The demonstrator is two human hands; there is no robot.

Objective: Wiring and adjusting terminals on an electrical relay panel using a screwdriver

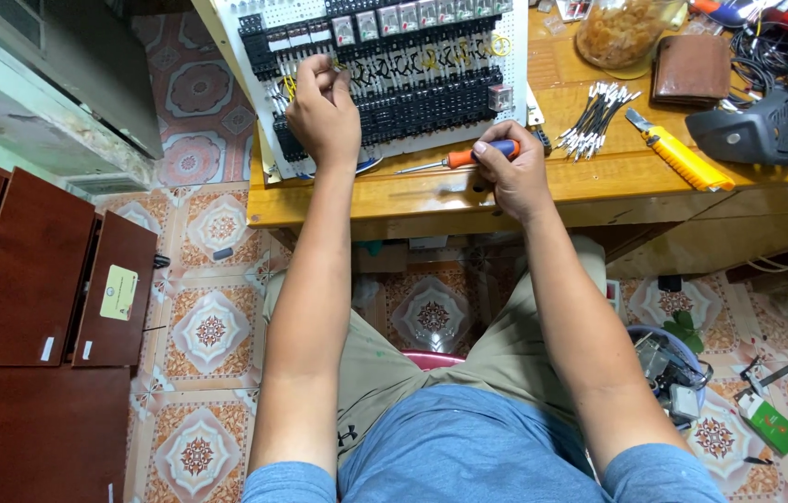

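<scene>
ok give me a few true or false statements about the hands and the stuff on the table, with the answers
1. The right hand holds an orange-handled screwdriver. True.
2. The left hand rests flat on the wooden table. False: it is raised at the white panel, fingers pinched at the wiring.
3. A yellow utility knife lies on the table to the right of the panel. True.
4. The brown wallet lies on the floor. False: it lies on the table, near the jar.
5. The screwdriver's tip points toward the knife. False: it points left, along the panel's lower edge.
</scene>
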